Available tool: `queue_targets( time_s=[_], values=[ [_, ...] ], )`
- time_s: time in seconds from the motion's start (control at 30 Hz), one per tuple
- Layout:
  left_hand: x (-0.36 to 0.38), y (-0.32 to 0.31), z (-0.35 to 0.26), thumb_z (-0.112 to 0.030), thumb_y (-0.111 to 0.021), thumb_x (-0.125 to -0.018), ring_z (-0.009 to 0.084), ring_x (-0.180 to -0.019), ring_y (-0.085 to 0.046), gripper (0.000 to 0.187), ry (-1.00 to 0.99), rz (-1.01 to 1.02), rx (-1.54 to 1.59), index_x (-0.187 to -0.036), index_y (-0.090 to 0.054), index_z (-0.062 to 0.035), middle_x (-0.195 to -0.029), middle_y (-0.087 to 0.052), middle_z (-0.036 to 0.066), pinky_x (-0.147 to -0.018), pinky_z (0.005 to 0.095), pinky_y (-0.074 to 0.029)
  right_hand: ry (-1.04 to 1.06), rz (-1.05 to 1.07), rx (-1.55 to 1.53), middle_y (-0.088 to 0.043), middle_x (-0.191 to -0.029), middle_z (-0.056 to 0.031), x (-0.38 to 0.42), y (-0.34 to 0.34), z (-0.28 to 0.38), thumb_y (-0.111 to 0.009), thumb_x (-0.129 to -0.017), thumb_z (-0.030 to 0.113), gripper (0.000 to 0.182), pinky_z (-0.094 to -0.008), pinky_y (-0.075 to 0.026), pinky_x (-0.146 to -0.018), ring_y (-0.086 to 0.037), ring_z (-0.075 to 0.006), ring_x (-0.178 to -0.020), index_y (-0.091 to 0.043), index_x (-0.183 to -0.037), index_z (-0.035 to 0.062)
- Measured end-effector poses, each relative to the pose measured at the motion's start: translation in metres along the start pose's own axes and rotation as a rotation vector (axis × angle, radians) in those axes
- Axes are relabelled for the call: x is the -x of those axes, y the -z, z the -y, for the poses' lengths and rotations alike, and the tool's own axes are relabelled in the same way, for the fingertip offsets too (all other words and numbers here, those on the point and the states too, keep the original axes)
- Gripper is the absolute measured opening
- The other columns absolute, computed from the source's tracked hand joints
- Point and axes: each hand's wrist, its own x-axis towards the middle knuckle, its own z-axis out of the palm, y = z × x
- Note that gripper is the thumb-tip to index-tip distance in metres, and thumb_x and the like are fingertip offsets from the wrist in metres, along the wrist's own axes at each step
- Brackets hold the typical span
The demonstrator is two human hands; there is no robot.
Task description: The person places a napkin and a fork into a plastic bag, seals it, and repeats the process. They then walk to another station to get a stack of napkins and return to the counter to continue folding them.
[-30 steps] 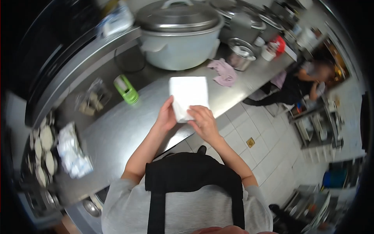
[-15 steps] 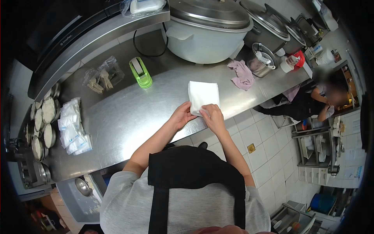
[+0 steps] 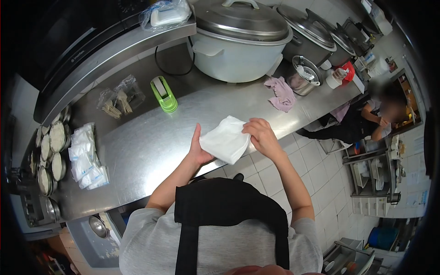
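Note:
In front of me, above the counter's front edge, I hold a white square packet (image 3: 226,140) of paper or thin plastic, tilted so one corner points down. My left hand (image 3: 200,149) has its left corner, thumb up and the other fingers hidden behind it. Closed on the upper right edge is my right hand (image 3: 265,137), fingers bent over it. A green tape dispenser (image 3: 165,97) stands on the steel counter (image 3: 151,142), back and left of my hands. Farther left lies a pile of white packets (image 3: 87,158) with blue print.
Round metal tins (image 3: 57,137) with pale contents stand at the counter's left end. Plastic bags of small sticks (image 3: 121,101) lie behind. A large lidded pot (image 3: 238,55), a pink cloth (image 3: 280,94) and a steel pot (image 3: 305,80) stand along the back. A co-worker (image 3: 366,119) is at right.
The white packet has turned from upright to tilted and come nearer to me. My right hand has shifted to its upper right edge; my left thumb now stretches upward at its left corner.

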Motion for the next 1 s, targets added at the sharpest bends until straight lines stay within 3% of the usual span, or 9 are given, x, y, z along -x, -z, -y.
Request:
queue_targets(
  time_s=[0.1, 0.23, 0.3, 0.33, 0.4, 0.43, 0.5, 0.7, 1.0],
  values=[
    [-0.014, -0.004, 0.002, -0.012, -0.059, -0.076, 0.0282, -0.117, -0.044, 0.059, -0.14, -0.047, -0.329, -0.128, -0.035, -0.0018, -0.126, -0.045, 0.016, -0.097, 0.0399, -0.039, -0.013, -0.031, 0.121, -0.057, -0.108, -0.0078, -0.007, 0.007, -0.016, -0.054, -0.064, -0.007, 0.033, -0.0417, -0.036, -0.093, -0.046, -0.0307, -0.11, -0.06, -0.093, 0.0073],
    [-0.032, -0.018, -0.003, 0.0, -0.057, -0.074, 0.025, -0.109, -0.049, 0.061, -0.329, 0.012, -0.446, -0.129, -0.031, -0.0059, -0.121, -0.046, 0.013, -0.091, 0.0379, -0.043, -0.127, -0.223, 0.118, -0.055, -0.111, -0.0136, -0.017, 0.016, -0.012, -0.052, -0.068, -0.006, 0.033, -0.0407, -0.037, -0.094, -0.047, -0.0329, -0.11, -0.059, -0.098, 0.0024],
    [-0.041, -0.013, -0.008, 0.001, -0.056, -0.073, 0.025, -0.11, -0.048, 0.062, -0.358, 0.009, -0.505, -0.129, -0.031, -0.0081, -0.12, -0.047, 0.012, -0.093, 0.0373, -0.042, -0.039, -0.175, -0.044, -0.055, -0.111, -0.0154, -0.011, -0.007, -0.005, -0.056, -0.069, 0.0, 0.03, -0.0379, -0.04, -0.091, -0.05, -0.0314, -0.105, -0.058, -0.099, 0.0003],
    [-0.048, -0.003, -0.011, 0.003, -0.054, -0.075, 0.0254, -0.11, -0.049, 0.061, -0.368, -0.02, -0.539, -0.129, -0.03, -0.0084, -0.121, -0.046, 0.012, -0.093, 0.0381, -0.042, -0.016, -0.132, -0.118, -0.058, -0.1, -0.0183, -0.012, -0.014, 0.01, -0.062, -0.067, 0.007, 0.027, -0.0397, -0.041, -0.089, -0.052, -0.0336, -0.098, -0.059, -0.092, -0.0022],
    [-0.055, 0.016, -0.014, 0.001, -0.046, -0.08, 0.0262, -0.114, -0.046, 0.056, -0.307, -0.077, -0.646, -0.132, -0.028, -0.0076, -0.124, -0.044, 0.014, -0.096, 0.0401, -0.039, 0.005, -0.084, 0.049, -0.058, -0.093, -0.0144, -0.003, -0.045, 0.007, -0.068, -0.063, 0.012, 0.029, -0.0384, -0.044, -0.083, -0.054, -0.0303, -0.094, -0.059, -0.089, 0.0005],
    [-0.058, 0.034, -0.02, -0.001, -0.044, -0.082, 0.0266, -0.116, -0.043, 0.06, -0.268, -0.058, -0.617, -0.136, -0.02, -0.0086, -0.128, -0.041, 0.015, -0.097, 0.0415, -0.037, -0.093, 0.108, 0.057, -0.057, -0.1, -0.0139, 0.001, -0.059, 0.001, -0.066, -0.066, 0.012, 0.033, -0.0376, -0.045, -0.083, -0.053, -0.0306, -0.097, -0.057, -0.095, -0.001],
    [-0.04, 0.024, -0.013, -0.008, -0.046, -0.086, 0.0268, -0.121, -0.037, 0.067, -0.276, -0.182, -0.646, -0.14, -0.006, -0.0121, -0.136, -0.031, 0.015, -0.095, 0.0426, -0.038, -0.18, 0.092, 0.086, -0.058, -0.092, -0.0118, 0.008, -0.077, -0.007, -0.064, -0.064, 0.009, 0.023, -0.0371, -0.047, -0.078, -0.055, -0.0289, -0.092, -0.057, -0.084, 0.0004],
    [-0.007, 0.031, -0.004, -0.024, -0.052, -0.087, 0.0253, -0.122, -0.038, 0.062, -0.317, -0.282, -0.946, -0.138, -0.019, -0.0131, -0.137, -0.033, 0.011, -0.09, 0.0403, -0.041, -0.199, 0.056, 0.05, -0.058, -0.095, -0.0116, 0.018, -0.078, -0.005, -0.063, -0.067, 0.008, 0.018, -0.0372, -0.046, -0.079, -0.055, -0.0282, -0.095, -0.057, -0.082, 0.0007],
    [0.003, 0.021, 0.016, -0.017, -0.052, -0.085, 0.0164, -0.109, -0.046, 0.059, -0.285, -0.287, -0.881, -0.136, -0.025, -0.01, -0.135, -0.035, 0.005, -0.085, 0.0328, -0.041, -0.192, -0.007, 0.058, -0.057, -0.086, -0.0133, 0.018, -0.088, -0.002, -0.058, -0.071, 0.008, 0.011, -0.0379, -0.045, -0.078, -0.056, -0.0299, -0.087, -0.055, -0.077, -0.0008]
  ],
)
